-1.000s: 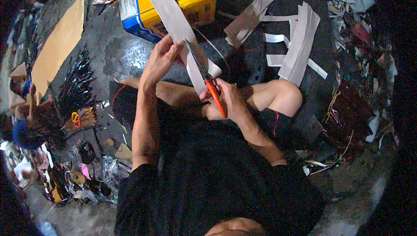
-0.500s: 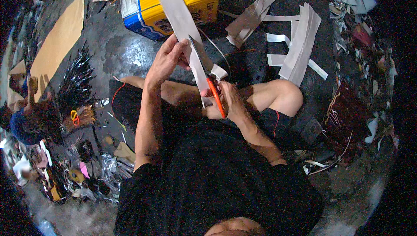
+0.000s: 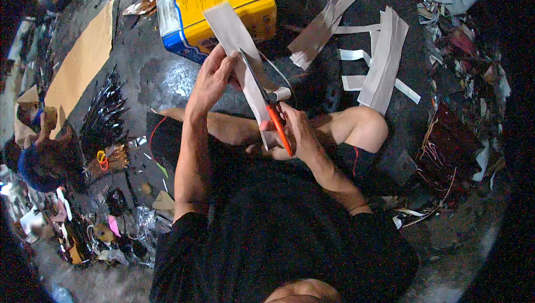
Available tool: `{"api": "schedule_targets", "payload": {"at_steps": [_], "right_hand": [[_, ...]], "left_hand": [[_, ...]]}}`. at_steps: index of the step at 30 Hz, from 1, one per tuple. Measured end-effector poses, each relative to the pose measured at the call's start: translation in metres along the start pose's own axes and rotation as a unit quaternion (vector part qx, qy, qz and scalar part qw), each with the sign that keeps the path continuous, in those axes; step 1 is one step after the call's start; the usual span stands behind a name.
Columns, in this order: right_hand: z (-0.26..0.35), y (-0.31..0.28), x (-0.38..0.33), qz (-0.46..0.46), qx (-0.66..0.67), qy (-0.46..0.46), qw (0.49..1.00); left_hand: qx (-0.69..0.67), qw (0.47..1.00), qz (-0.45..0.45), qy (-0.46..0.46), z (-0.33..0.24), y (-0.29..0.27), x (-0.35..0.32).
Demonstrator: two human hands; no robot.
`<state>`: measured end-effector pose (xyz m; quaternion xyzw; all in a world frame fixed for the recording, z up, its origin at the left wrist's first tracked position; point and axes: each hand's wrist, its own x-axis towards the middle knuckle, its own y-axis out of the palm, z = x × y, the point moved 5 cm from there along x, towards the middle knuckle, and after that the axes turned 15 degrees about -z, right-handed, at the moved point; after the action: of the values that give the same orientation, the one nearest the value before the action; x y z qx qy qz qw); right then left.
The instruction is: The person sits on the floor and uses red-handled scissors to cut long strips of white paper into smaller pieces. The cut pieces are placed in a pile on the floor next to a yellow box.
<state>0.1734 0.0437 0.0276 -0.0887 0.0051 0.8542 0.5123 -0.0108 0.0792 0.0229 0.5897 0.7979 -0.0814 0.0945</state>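
Note:
My left hand (image 3: 214, 78) pinches a long greyish-white strip (image 3: 229, 27) near its middle, thumb on top. The strip slants from the yellow box down toward my lap. My right hand (image 3: 295, 127) is closed round the orange handles of a pair of scissors (image 3: 277, 122). Their dark blades lie lengthwise along the strip, the tip close to my left thumb. A narrow sliver cut from the strip curls beside the blades, just above my right hand. Whether the blades are fully together is hard to tell.
A yellow and blue box (image 3: 223, 2) stands ahead. To its right lie a bundle of strips (image 3: 323, 27), a larger stack of strips (image 3: 384, 60) and narrow offcuts (image 3: 354, 83). Brown cardboard (image 3: 83, 63) is at the left, near another person's head (image 3: 42, 161). Scraps litter both sides.
The scissors and the strip's lower end have shifted slightly down and right. The curled sliver has moved a little. Both hands keep their holds.

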Motion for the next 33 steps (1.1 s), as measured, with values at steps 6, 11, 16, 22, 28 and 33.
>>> {"api": "schedule_targets", "payload": {"at_steps": [6, 11, 16, 22, 28, 33], "right_hand": [[0.003, 0.004, 0.023, -0.078, -0.143, -0.223, 0.961], [-0.004, -0.001, 0.017, -0.054, -0.140, -0.247, 0.957], [0.016, -0.002, 0.006, -0.024, -0.012, -0.092, 0.995], [0.021, 0.010, 0.017, -0.188, -0.186, -0.261, 0.928], [0.010, 0.000, 0.011, -0.040, 0.037, -0.066, 0.996], [0.025, 0.004, 0.019, -0.079, -0.022, -0.008, 0.997]], "left_hand": [[-0.002, 0.994, -0.037, 0.101, -0.027, 0.016, -0.016], [-0.026, 1.000, 0.000, 0.004, -0.029, 0.013, -0.016], [0.022, 0.999, -0.021, 0.031, -0.038, 0.001, -0.006], [-0.007, 0.990, -0.051, 0.135, -0.048, 0.016, -0.014], [-0.019, 0.989, -0.072, 0.130, -0.053, 0.008, -0.011], [0.052, 0.980, -0.078, 0.174, -0.067, 0.007, -0.018]]}}
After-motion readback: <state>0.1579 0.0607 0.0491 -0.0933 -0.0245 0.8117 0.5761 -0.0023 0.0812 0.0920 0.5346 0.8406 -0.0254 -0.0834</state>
